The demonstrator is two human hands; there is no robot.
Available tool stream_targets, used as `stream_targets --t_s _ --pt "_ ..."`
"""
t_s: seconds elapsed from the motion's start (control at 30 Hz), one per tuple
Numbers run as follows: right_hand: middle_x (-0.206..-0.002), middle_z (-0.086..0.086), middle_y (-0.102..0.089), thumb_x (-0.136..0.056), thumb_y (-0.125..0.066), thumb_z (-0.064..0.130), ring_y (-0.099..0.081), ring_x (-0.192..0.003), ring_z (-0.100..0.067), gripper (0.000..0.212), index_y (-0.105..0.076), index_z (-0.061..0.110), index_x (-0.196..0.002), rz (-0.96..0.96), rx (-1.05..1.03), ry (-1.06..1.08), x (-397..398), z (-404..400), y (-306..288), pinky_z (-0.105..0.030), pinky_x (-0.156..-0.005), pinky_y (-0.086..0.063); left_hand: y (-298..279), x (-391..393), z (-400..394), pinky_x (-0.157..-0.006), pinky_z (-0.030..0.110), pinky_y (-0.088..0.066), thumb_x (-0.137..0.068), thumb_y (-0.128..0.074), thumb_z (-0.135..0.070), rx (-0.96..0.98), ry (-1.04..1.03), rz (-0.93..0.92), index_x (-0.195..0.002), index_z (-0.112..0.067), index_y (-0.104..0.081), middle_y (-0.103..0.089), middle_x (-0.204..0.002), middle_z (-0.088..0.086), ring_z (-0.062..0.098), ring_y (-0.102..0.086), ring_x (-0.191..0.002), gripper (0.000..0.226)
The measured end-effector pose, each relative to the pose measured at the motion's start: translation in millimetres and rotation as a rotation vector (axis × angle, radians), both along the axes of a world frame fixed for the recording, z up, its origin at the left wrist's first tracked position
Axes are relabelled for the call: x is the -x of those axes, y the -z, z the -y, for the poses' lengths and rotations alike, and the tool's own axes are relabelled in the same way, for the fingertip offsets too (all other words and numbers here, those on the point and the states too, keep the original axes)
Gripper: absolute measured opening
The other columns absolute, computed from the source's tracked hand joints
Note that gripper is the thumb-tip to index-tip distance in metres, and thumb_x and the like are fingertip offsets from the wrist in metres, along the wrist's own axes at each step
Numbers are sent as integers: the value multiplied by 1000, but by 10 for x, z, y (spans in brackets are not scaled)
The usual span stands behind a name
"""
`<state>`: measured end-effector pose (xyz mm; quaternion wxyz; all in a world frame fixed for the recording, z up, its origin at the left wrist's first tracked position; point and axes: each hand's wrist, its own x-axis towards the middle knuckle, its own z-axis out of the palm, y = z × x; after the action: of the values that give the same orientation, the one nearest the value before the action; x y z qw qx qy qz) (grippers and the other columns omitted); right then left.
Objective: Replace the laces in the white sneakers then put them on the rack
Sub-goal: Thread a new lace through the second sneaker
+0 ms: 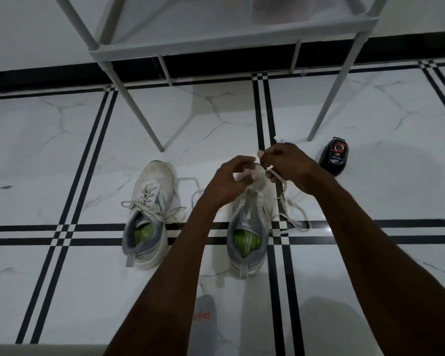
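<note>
2 white sneakers on the tiled floor (62, 155), toes toward the rack (231, 39), well apart from each other. Left sneaker (149, 214) is laced, bow undone, ends trailing over its sides. Right sneaker (249, 227) shows bare eyelets down the throat; a loose white lace (293, 219) lies on the floor just beside it, and another loop (194, 191) lies between the 2 shoes.

Both hands work above the toe end of the right sneaker. Left hand (229, 181), fingers curled, pinches a pale pinkish lace (274, 174) near the lowest eyelets. Right hand (288, 165) pinches the same lace, one end standing up past its fingertips. Exact eyelet being fed: cannot tell, hands cover it.

Judgement: lace is light, limp, flat; it will flop and twist unless held close to the stiff tip. Best hold is right at the tip for threading, other hand steadying the eyelet row. Sneaker looks light, soft in the upper, firm in the sole; take it by the heel collar or pull tab for the lift to the rack.

Black shoe-polish container (334, 155) stands near the rack's leg.
</note>
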<state>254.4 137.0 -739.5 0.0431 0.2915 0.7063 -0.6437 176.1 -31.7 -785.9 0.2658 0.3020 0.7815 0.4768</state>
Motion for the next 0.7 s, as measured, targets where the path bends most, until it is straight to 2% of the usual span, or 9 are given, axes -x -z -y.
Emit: stream_targets --t_s 0.1,0.2,0.3,0.33,0.4,0.47,0.5,0.63,0.7 --pt "-83 -14 -64 -95 -66 34 -58 -64 -20 26 -64 8 -93 6 6 -24 -14 -38 -11 -27 -53 -45 -5 -29 -87 -91 29 -54 -93 -71 -22 40 58 13 -106 -14 -76 -77 -104 -1 13 -70 -102 17" --pt "-81 -13 -66 -90 -72 33 -57 -62 -16 29 -67 6 -99 41 -69 -25 -62 -103 52 -26 -54 -47 78 13 -6 -82 29 -55 -92 -70 -13 20 -256 -19 -91 -10 -79 -78 -88 2 16 -73 -88 9" --pt "-77 -16 -67 -88 -75 28 -57 -60 -13 26 -70 6 -99 63 -154 -66 -105 -140 66 -23 -52 -48 177 151 197 -93 35 -56 -89 -71 -7 42 -469 14 -102 -12 -77 -77 -99 4 18 -71 -98 15" --pt "-81 -19 -69 -88 -76 27 -58 -63 -16 25 -70 5 -99 54 -150 -67 -98 -140 73 -24 -54 -50 170 175 236 -97 37 -54 -88 -74 -10 46 -423 22 -113 -15 -73 -75 -108 1 16 -68 -105 26" --pt "-85 -19 -71 -87 -77 25 -60 -69 -18 23 -71 6 -97 29 -107 -70 -68 -101 54 -26 -60 -52 70 166 239 -99 23 -48 -89 -77 -18 18 -214 16 -131 -25 -62 -65 -127 -10 0 -57 -117 45" --pt "-79 -11 -70 -87 -77 24 -61 -67 -14 21 -70 6 -96 2 -74 -94 -15 -36 21 -24 -59 -51 -88 123 140 -91 3 -41 -89 -77 -24 -1 -17 9 -133 -27 -61 -62 -132 -15 -18 -50 -115 48" --pt "-75 -7 -69 -87 -77 23 -62 -64 -11 20 -69 6 -95 -12 -69 -100 9 -5 10 -23 -58 -50 -139 103 86 -87 1 -41 -89 -77 -24 -7 37 9 -129 -24 -65 -67 -126 -13 -17 -55 -111 41" --pt "-70 -5 -69 -86 -78 22 -62 -60 -10 19 -67 7 -89 -46 -68 -53 31 17 -8 -23 -56 -49 -138 153 116 -82 36 -57 -94 -72 -21 -76 -92 -60 -100 -11 -77 -78 -86 1 12 -73 -86 12" --pt "-71 -7 -69 -86 -78 22 -61 -58 -9 22 -67 5 -92 -59 -53 -40 13 1 -14 -22 -55 -49 -100 206 198 -83 28 -56 -91 -75 -24 -75 -141 -51 -109 -17 -74 -75 -98 -5 8 -70 -94 19"
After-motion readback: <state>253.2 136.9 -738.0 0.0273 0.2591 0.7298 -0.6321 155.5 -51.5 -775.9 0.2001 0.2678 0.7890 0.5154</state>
